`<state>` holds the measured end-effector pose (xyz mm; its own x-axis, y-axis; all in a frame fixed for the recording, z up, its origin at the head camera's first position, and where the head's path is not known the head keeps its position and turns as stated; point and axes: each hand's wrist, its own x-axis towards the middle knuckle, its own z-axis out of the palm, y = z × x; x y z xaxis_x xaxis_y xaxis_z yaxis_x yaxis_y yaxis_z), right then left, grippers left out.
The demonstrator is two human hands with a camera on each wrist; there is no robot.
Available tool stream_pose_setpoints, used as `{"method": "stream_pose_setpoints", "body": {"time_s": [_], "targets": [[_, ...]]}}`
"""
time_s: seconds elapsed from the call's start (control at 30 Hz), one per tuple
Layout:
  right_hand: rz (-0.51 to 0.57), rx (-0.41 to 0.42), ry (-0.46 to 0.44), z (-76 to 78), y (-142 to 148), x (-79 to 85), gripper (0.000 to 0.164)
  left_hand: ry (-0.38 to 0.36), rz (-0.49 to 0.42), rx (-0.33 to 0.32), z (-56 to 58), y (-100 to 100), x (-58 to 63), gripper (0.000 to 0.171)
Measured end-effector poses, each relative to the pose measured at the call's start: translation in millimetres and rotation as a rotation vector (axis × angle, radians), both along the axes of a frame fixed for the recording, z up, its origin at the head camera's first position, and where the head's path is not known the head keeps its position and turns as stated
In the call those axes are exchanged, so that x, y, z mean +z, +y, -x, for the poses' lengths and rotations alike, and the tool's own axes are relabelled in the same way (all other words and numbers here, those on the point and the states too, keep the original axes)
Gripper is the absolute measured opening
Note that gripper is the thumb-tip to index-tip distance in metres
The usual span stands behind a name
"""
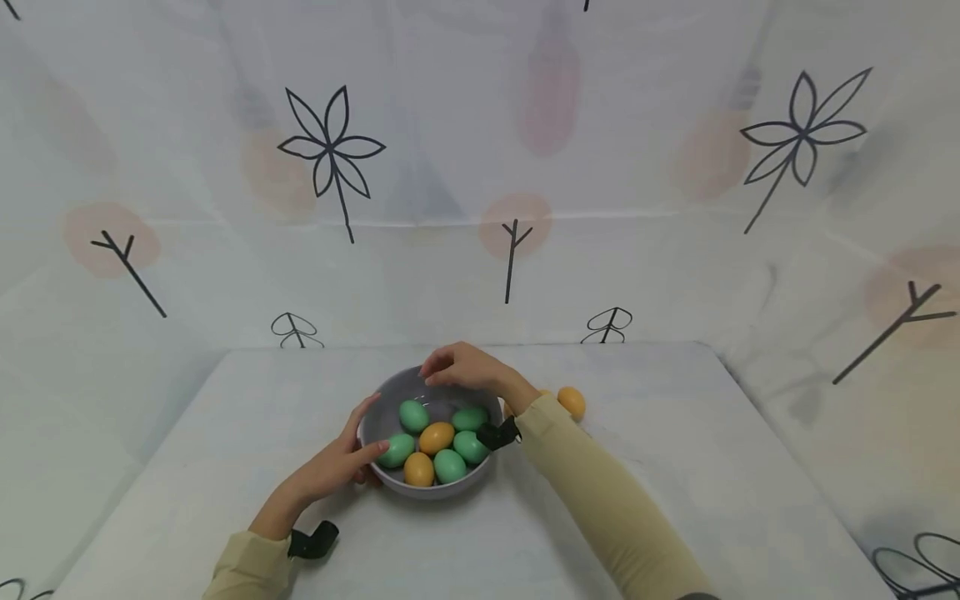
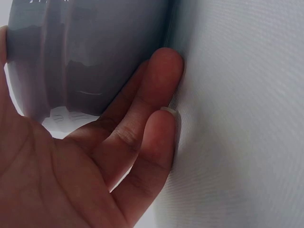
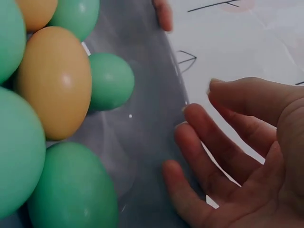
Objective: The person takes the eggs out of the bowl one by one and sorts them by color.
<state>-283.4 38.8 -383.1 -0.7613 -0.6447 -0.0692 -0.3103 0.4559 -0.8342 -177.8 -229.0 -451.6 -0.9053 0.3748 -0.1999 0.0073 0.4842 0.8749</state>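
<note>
A grey bowl [image 1: 431, 492] on the white table holds several green eggs [image 1: 449, 466] and two orange eggs [image 1: 437, 437]. My left hand [image 1: 326, 473] grips the bowl's left side, its thumb over the rim by a green egg. In the left wrist view, its fingers [image 2: 162, 76] curl low against the bowl's outer wall, close to the tabletop. Over the far rim hovers my right hand [image 1: 471, 369], fingers loosely bent with nothing between them. The right wrist view has its fingertips [image 3: 190, 137] right at the rim, apart from the eggs.
Beyond the bowl to the right, an orange egg [image 1: 572, 402] lies on the table [image 1: 645, 500], with more orange partly hidden behind my right wrist. A patterned white cloth [image 1: 420, 283] rises behind the table and at both sides.
</note>
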Motion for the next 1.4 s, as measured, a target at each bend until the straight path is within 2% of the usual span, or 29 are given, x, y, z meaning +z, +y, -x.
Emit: {"method": "stream_pose_setpoints", "body": {"time_s": [0.13, 0.27, 0.4, 0.53, 0.77, 1.07, 1.27, 1.4], "targets": [[-0.068, 0.095, -0.004, 2.0, -1.7, -3.2, 0.025, 0.003, 0.009, 0.003, 0.4, -2.2, 0.1, 0.080], [-0.137, 0.222, -0.057, 2.5, -4.0, -7.2, 0.022, 0.006, 0.003, -0.003, 0.8, -3.7, -0.9, 0.080], [-0.173, 0.283, -0.129, 2.6, -5.0, -10.9, 0.022, 0.000, -0.003, -0.007, 1.2, -3.5, -1.4, 0.080], [-0.183, 0.303, -0.185, 3.4, -5.6, -14.0, 0.028, -0.004, -0.005, -0.004, 0.7, -2.1, -0.2, 0.080], [-0.211, 0.319, -0.220, 4.9, -6.7, -17.0, 0.038, -0.003, 0.004, 0.010, 1.0, -0.7, 1.9, 0.080], [-0.216, 0.322, -0.214, 3.9, -11.4, -23.9, 0.036, -0.005, 0.016, 0.027, 2.3, -2.6, -1.4, 0.080], [-0.212, 0.328, -0.219, 4.7, -13.1, -36.3, 0.035, -0.013, 0.018, 0.005, 2.2, -1.5, -3.0, 0.080], [-0.208, 0.324, -0.205, 4.7, -14.4, -37.3, 0.035, -0.005, 0.020, 0.008, 1.8, -1.9, -1.9, 0.079]]}}
